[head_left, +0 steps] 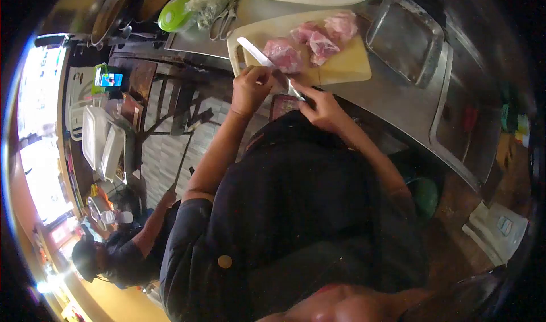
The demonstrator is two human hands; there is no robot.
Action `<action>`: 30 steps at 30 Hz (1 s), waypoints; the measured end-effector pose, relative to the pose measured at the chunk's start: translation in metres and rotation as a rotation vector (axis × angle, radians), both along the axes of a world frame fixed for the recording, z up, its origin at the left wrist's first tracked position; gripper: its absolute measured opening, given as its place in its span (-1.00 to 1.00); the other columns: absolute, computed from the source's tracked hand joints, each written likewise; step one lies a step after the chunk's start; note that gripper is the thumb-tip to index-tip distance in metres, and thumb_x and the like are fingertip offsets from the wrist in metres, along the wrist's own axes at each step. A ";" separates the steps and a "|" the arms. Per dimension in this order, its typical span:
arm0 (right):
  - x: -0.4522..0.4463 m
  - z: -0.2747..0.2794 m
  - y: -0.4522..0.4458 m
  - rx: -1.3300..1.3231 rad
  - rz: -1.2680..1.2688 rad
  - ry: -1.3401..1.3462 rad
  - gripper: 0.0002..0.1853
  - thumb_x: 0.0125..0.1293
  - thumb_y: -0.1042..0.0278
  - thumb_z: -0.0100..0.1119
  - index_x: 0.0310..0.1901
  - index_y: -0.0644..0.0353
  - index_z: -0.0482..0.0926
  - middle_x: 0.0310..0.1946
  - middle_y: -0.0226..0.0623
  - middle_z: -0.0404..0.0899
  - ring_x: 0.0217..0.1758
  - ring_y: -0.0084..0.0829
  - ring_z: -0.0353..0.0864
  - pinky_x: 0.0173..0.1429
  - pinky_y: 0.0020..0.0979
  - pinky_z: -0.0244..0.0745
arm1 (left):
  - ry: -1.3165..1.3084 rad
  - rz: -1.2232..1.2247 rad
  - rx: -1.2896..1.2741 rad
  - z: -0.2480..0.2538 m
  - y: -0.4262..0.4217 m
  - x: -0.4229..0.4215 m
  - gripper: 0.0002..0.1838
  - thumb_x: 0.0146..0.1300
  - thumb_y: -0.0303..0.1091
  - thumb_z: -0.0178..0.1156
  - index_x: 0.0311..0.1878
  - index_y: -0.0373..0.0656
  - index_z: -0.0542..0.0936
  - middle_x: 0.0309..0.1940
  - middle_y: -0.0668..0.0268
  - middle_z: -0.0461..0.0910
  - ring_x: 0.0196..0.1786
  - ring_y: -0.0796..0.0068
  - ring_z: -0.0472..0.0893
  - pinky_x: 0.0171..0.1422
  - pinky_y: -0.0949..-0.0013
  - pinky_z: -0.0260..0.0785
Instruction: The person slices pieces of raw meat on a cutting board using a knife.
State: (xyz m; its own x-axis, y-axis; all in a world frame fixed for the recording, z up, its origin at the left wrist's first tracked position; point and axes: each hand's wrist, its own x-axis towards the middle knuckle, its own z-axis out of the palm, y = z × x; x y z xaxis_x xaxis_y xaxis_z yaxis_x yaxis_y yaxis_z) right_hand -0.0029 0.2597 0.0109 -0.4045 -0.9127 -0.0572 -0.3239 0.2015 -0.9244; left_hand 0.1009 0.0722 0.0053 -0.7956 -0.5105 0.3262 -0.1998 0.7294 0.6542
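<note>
My right hand (327, 110) is closed around the dark handle of a knife (254, 50). Its long blade points up and to the left, over the near edge of a cutting board (347, 70). Closed in a pinch beside the blade, my left hand (250, 90) grips what looks like a small piece of raw meat (277, 82); the fingers partly hide it. A lump of raw meat (282, 54) lies on the board just beyond the blade. More raw meat pieces (323, 46) rest farther right on the same board.
A white tub (301, 0) with meat stands behind the board. An empty metal tray (405, 40) lies to the right on the steel counter (392, 97). Scissors (223, 23) and a green lid (174, 13) are at the left. Another person (128, 254) holds a stick at lower left.
</note>
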 end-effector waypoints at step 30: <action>-0.006 -0.001 0.079 -0.079 -0.215 -0.133 -0.47 0.23 0.56 0.08 0.27 0.19 0.33 0.00 -0.29 0.50 -0.12 -0.58 0.42 -0.07 -0.55 0.31 | -0.316 -0.056 0.125 0.023 -0.032 -0.051 -0.74 -0.10 -0.22 0.35 -0.44 -0.24 0.67 -0.53 0.09 0.63 -0.47 0.27 0.65 -0.30 0.31 0.47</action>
State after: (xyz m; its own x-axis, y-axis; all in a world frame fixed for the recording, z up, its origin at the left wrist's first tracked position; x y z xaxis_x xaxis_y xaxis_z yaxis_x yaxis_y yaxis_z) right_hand -0.0088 0.3387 0.0103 -0.5835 -0.8103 -0.0545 -0.1562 0.1778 -0.9716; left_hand 0.0498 0.0406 0.0278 -0.8752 -0.4838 -0.0030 -0.3689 0.6632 0.6512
